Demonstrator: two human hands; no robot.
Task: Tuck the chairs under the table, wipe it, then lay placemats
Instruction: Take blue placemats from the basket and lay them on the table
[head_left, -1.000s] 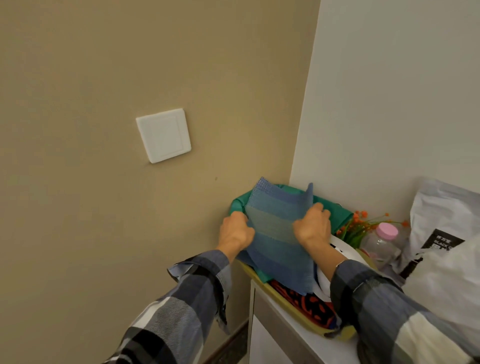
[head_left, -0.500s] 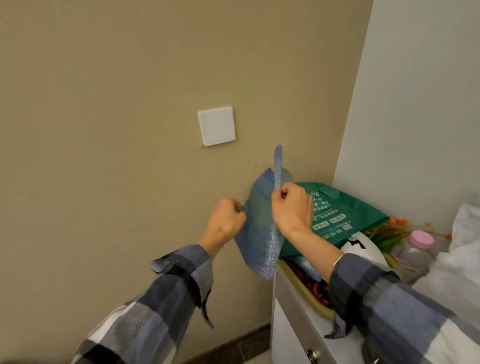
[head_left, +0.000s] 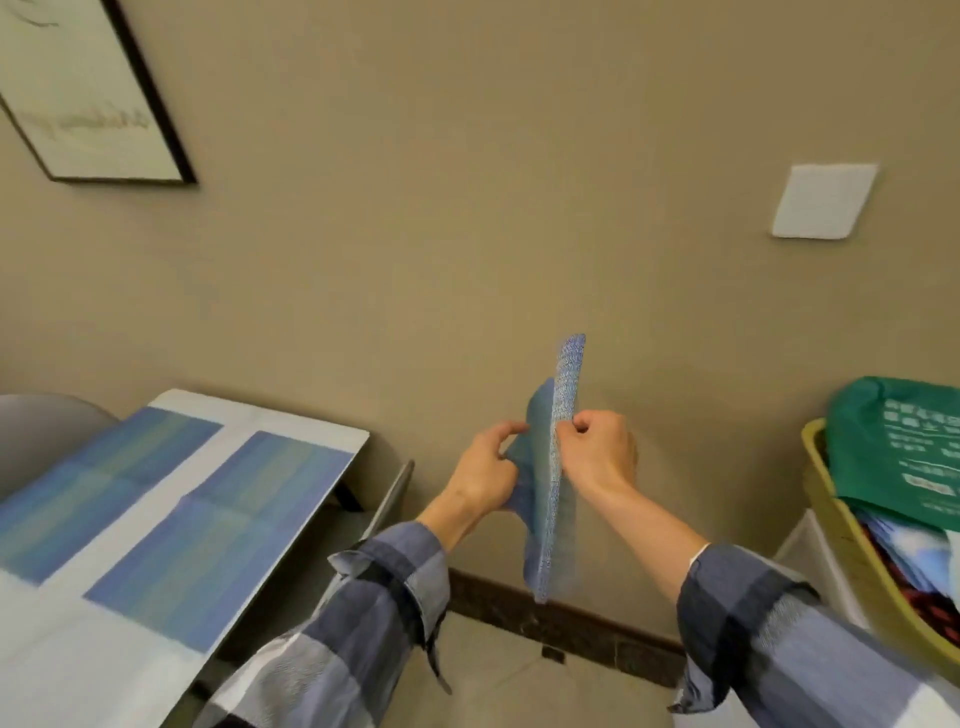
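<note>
While both hands are raised in front of the tan wall, the scene reads as follows.

Held placemat: a blue woven placemat (head_left: 550, 467) hangs edge-on to the camera in mid-air between the two hands, upright and slightly curved, its lower end near the dark baseboard (head_left: 566, 631).
Left hand: the left hand (head_left: 485, 475) pinches the mat's left face, fingers curled onto the fabric.
Right hand: the right hand (head_left: 597, 452) grips the mat's right edge, fingers and thumb closed round it.
Sleeves: both forearms wear plaid sleeves (head_left: 363, 613), cuffs unbuttoned.
Desk: the white desk (head_left: 62, 654) stands at lower left, well apart from the held mat.
Laid placemats: two blue striped placemats lie flat on the desk side by side, one farther (head_left: 93, 467) and one nearer (head_left: 223, 540).
Chair: a grey chair back (head_left: 36, 431) shows behind the desk's far edge.
Basket: a yellow basket (head_left: 852, 540) at right holds a green bag (head_left: 904, 447) and other fabrics.
Wall: a white switch plate (head_left: 823, 201) and a framed picture (head_left: 88, 88).
</note>
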